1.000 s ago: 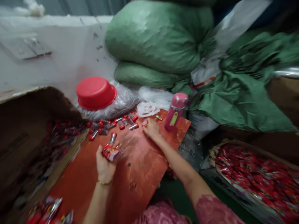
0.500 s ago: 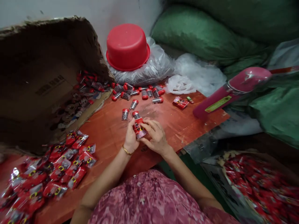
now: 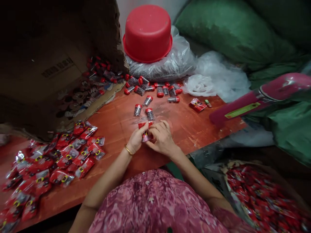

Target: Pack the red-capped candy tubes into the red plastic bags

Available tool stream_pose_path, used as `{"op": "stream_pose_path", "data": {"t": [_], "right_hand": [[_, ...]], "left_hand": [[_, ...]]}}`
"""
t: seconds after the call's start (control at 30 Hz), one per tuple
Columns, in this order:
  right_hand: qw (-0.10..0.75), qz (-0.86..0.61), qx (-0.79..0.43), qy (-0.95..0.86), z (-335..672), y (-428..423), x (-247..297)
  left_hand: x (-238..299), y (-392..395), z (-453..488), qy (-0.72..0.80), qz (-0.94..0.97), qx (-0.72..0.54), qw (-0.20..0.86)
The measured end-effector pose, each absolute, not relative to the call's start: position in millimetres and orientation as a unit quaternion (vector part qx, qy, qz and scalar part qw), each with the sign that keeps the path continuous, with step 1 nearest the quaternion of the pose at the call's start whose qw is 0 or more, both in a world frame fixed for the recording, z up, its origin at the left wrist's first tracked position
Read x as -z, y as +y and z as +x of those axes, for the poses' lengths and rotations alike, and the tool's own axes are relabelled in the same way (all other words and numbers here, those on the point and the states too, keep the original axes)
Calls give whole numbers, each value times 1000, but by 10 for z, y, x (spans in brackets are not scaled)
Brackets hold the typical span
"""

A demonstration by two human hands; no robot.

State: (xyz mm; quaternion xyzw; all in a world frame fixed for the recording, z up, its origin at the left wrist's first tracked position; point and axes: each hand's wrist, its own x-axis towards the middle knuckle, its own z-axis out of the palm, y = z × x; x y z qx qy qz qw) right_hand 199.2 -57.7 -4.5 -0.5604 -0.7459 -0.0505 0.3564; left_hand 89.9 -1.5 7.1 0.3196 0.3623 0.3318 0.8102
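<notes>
Between my two hands is a small red printed plastic packet (image 3: 146, 137), partly covered by fingers. My left hand (image 3: 136, 139), a gold bangle at its wrist, is closed on the packet's left side with the thumb on top. With bent fingers my right hand (image 3: 161, 137) pinches the packet's right side. Just beyond the packet stands a small clear jar (image 3: 149, 114) with a red cap and dark contents. Two similar jars, one of them the jar (image 3: 138, 110) to the left, are close by. Whether anything is inside the packet cannot be made out.
Filled red packets (image 3: 68, 158) lie heaped at left, before a large cardboard box (image 3: 58, 69). Several jars lie near a clear bag (image 3: 167, 69) under a red basin (image 3: 148, 34). A pink flask (image 3: 245, 103) stands right. More packets (image 3: 262, 194) fill a container lower right.
The view has shifted, so the table things sit farther right. The jar that was at the packet's top edge now stands apart beyond it. My right fingers have curled at the packet.
</notes>
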Motion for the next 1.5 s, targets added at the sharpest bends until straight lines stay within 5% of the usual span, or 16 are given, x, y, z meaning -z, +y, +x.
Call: {"op": "stream_pose_path", "data": {"t": [0.23,0.37,0.6,0.7,0.87,0.97,1.07,1.17,1.37,1.5], "right_hand": [[293,-560,31,-774,1842,-700,124],[264,-564,36,-782,2065,-976,189],[80,-828,101,-546,2781,-1229,216],[169,-782,95,-592,2599,-1059,168],[335,-688,-105,-635,1960,-586,259],[445,-623,-332,-551,1728,-382,344],[439,-532,-543,-479,1579,-275,364],[409,-508,-611,-449,1468,-164,352],[334,-595,-485,-548,1417,183,406],[227,-662,-325,-636,1383,250,346]], "left_hand": [[9,64,800,432,305,-305,792],[-51,323,593,452,201,-427,757],[67,243,392,439,178,-524,708],[247,49,508,431,204,-523,706],[256,-104,556,413,250,-515,708],[189,-121,498,412,284,-522,691],[193,-98,460,422,303,-514,682],[230,-37,425,446,314,-508,667],[128,71,179,540,362,-598,469],[94,121,54,560,547,-479,397]]}}
